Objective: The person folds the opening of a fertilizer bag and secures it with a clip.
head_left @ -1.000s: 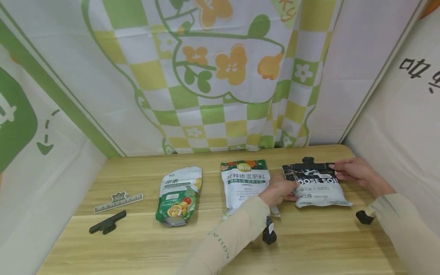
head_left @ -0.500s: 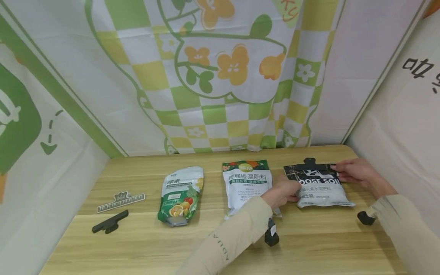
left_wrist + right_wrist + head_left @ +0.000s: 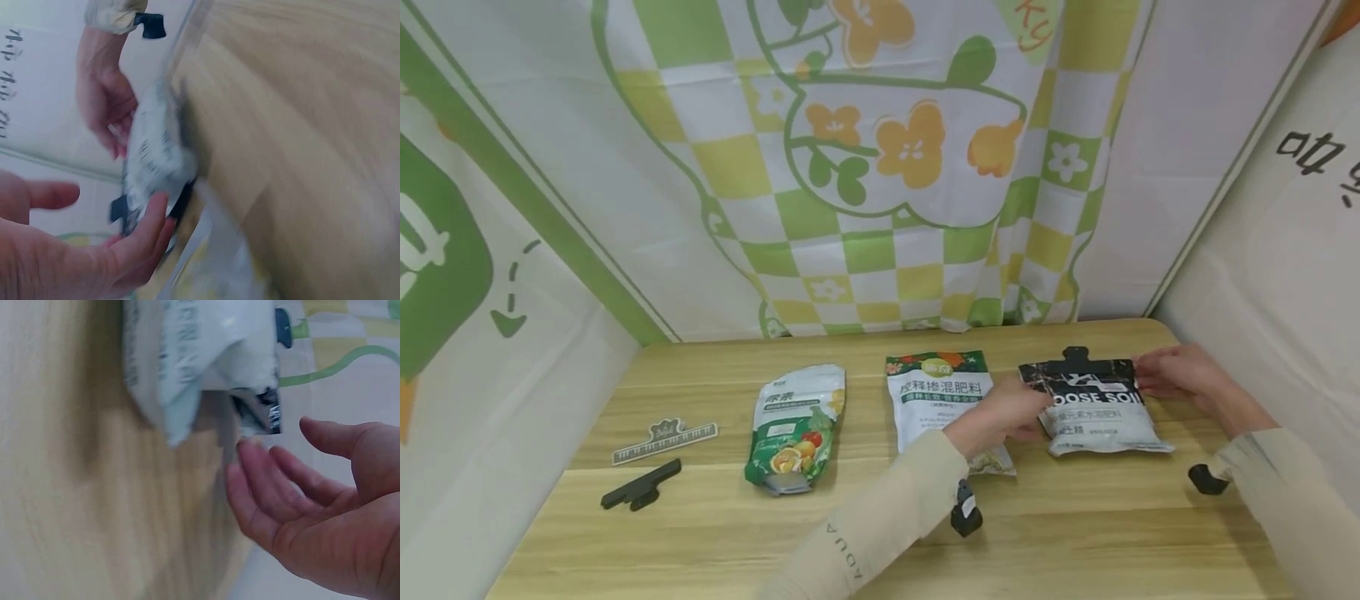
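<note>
A black-and-white soil fertilizer bag (image 3: 1097, 417) lies on the table's right side, with a black clip (image 3: 1077, 357) across its top edge. My left hand (image 3: 1006, 410) is at the bag's left side. In the left wrist view its thumb stands apart and the fingertips (image 3: 159, 209) are close to the bag; whether they touch it I cannot tell. At the upper right corner of the bag is my right hand (image 3: 1180, 373). The right wrist view shows loosely bent fingers (image 3: 256, 515), the thumb apart, and a gap between hand and bag. Neither hand holds anything.
A green-and-white fertilizer bag (image 3: 928, 408) lies partly behind my left hand. Farther left are another green-and-white pouch (image 3: 797, 429), a clip with a ruler-like bar (image 3: 666, 442) and a black clip (image 3: 642, 485). Patterned cloth (image 3: 880, 267) hangs behind the wooden table (image 3: 715, 550).
My right fingers have come off the bag's upper right corner and moved slightly right. My left hand has drawn back a little to the left. The clipped bag stays in place.
</note>
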{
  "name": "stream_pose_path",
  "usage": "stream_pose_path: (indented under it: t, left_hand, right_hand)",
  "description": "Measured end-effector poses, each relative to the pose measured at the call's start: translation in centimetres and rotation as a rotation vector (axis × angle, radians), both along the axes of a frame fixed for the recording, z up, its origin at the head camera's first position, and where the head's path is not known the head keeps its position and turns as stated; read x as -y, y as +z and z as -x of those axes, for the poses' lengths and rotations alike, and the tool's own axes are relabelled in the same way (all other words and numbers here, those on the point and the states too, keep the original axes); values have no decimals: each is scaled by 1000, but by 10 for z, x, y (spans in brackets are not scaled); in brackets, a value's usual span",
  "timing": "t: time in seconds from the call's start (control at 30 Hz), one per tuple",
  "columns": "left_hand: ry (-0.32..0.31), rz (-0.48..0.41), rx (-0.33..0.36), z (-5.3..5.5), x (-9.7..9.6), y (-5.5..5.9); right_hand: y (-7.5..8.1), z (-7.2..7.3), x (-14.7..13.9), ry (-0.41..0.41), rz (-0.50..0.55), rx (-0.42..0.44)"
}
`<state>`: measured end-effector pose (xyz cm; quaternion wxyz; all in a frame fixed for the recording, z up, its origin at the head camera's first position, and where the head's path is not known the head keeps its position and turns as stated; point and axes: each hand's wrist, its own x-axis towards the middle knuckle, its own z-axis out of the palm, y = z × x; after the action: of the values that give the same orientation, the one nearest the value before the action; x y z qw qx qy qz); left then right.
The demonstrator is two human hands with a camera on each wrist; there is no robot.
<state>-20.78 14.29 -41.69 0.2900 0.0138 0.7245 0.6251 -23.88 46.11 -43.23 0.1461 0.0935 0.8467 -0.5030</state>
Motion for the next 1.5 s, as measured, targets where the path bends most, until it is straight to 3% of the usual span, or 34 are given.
stream_pose_path:
  t: [0.13, 0.27, 0.5, 0.63, 0.87, 1.1, 1.33, 1.5]
  left_hand:
    - [-89, -4, -39, 6, 26, 9]
    - [-112, -51, -67, 16, 54, 16]
    - [14, -119, -76, 24, 102, 31]
    - [87, -128, -86, 22, 125, 33]
    - [163, -57, -172, 20, 158, 22]
    - [221, 60, -239, 17, 178, 9]
    - [261, 134, -208, 10, 187, -9]
    - [303, 96, -144, 7, 187, -19]
  right_hand:
    - [15, -6, 3, 29, -70, -50]
    - [25, -12, 12, 21, -79, -94]
    - [34, -17, 47, 54, -1, -180]
    - [38, -22, 70, 99, 21, -202]
    - [43, -31, 115, 204, 17, -187]
    - [39, -35, 149, 244, 73, -161]
    - [24, -35, 168, 280, 122, -150]
    - [10, -37, 178, 268, 156, -118]
